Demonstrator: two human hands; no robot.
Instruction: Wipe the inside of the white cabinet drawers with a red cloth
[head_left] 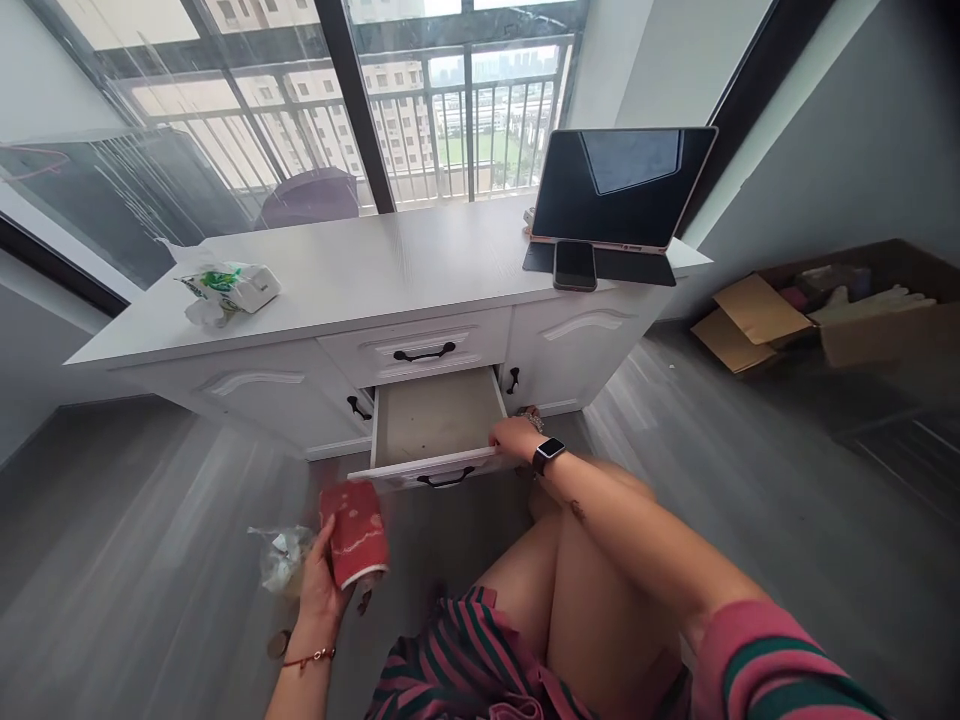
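My right hand (pixel 514 437), with a smartwatch on the wrist, rests on the front right corner of a pulled-out lower drawer (pixel 435 415) of a white cabinet (pixel 337 275). The drawer looks bare inside. My left hand (pixel 321 580) holds a red patterned pouch (pixel 354 532) low over the floor, left of the drawer. A crumpled clear plastic bag (pixel 281 558) lies on the floor right beside that hand.
On the cabinet top stand a tablet with keyboard (pixel 619 190), a phone (pixel 575 265) and a tissue pack (pixel 229 288). An open cardboard box (pixel 840 310) sits on the floor at the right. My bare knees are below the drawer.
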